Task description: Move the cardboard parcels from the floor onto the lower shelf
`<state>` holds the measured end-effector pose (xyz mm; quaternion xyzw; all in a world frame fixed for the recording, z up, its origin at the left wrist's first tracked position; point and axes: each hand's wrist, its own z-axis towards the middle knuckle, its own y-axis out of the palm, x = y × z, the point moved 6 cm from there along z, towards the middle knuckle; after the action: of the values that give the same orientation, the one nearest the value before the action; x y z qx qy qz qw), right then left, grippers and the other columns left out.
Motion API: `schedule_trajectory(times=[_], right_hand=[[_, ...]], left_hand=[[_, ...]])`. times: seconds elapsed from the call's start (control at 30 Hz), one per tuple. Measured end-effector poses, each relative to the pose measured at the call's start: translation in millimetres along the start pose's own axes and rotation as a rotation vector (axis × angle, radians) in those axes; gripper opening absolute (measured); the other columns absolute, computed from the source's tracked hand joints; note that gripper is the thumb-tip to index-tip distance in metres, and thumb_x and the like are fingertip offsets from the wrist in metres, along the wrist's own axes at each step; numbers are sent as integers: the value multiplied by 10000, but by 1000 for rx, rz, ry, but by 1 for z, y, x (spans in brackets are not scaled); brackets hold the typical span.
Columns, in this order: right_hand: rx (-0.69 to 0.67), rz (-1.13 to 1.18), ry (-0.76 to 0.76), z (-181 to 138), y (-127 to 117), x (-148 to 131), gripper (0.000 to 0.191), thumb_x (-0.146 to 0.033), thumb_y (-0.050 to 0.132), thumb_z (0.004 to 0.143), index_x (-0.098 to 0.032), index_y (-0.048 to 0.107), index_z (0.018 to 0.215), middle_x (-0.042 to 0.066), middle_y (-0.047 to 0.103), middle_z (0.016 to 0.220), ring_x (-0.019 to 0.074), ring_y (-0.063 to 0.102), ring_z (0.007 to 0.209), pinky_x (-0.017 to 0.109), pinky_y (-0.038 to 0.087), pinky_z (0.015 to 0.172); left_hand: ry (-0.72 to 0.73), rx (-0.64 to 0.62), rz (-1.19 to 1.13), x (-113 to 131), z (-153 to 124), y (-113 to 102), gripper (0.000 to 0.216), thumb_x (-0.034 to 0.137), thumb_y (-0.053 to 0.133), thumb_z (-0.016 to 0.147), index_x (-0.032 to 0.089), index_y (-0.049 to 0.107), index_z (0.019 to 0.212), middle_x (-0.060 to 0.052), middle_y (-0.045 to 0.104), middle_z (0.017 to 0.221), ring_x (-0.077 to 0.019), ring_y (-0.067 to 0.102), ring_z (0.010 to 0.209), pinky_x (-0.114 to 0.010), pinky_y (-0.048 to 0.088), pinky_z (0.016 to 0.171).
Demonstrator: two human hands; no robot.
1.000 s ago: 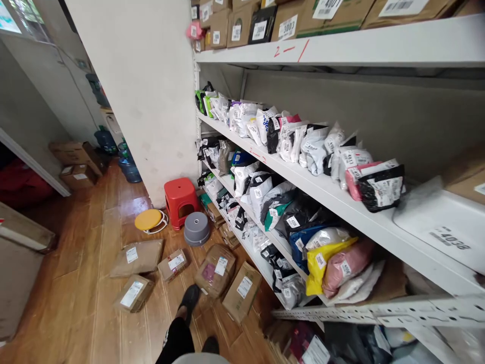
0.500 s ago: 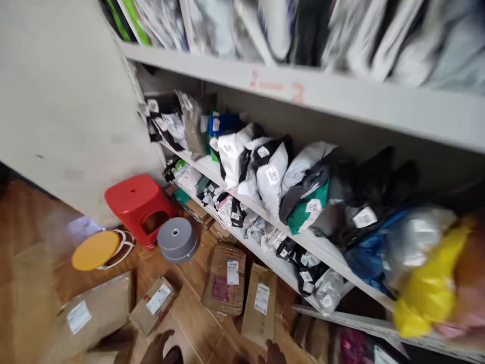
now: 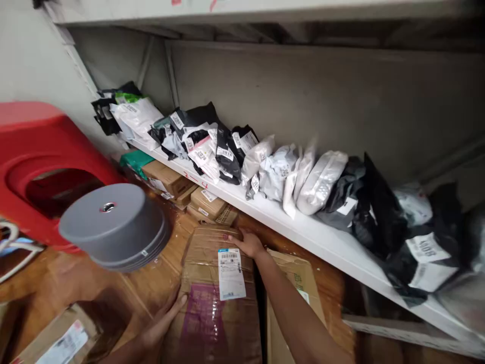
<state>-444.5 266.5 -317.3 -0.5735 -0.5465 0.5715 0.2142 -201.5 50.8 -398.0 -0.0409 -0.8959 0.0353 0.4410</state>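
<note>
Gripping the taped cardboard parcel (image 3: 215, 298) lying flat on the wooden floor (image 3: 151, 283), just near of the lowest shelf (image 3: 303, 232). Left hand (image 3: 166, 316) pressing open against its left edge, fingers spread; right hand (image 3: 248, 243) curling over the far right corner, beside the white label (image 3: 231, 273). Better sliding fingertips under both edges before lifting, keeping it level and clear of the 2nd box (image 3: 299, 283) on the right and the grey round stool (image 3: 113, 227) at left.
</note>
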Motion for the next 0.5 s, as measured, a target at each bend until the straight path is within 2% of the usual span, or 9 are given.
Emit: schedule_trajectory(times=[0.1,0.27,0.4,0.5], right_hand=[[18,-10,-40,-4,-2,-2,662,-602,522,890,-53,564,1257,202,584,1269,327,529,1183,379,405,1012],[3,-45,-30,-55,-18,5,516,-561,500,897,-84,642,1030,185,662,1038,319,620,968,377,465,826],[-3,-40,2,-95,-28,32,519,-565,428,886,-99,621,1010,161,660,968,296,624,893,384,465,787],[-3,-19,99,-112,-29,62,617,-599,347,872,-79,606,1079,182,659,1028,313,612,955,419,466,853]], left_hand=[[-7,-119,33,3,-6,2,1027,843,435,670,129,431,1408,-119,373,1518,-305,264,1432,-405,138,1211],[70,-261,43,19,-23,19,1028,844,534,604,239,428,1429,-40,370,1525,-314,241,1439,-448,170,1204],[116,-440,5,28,-26,40,1026,757,615,625,227,363,1466,-47,288,1558,-299,279,1427,-422,233,1185],[121,-443,127,39,-11,49,967,684,674,634,209,420,1437,-87,367,1518,-330,300,1413,-451,236,1177]])
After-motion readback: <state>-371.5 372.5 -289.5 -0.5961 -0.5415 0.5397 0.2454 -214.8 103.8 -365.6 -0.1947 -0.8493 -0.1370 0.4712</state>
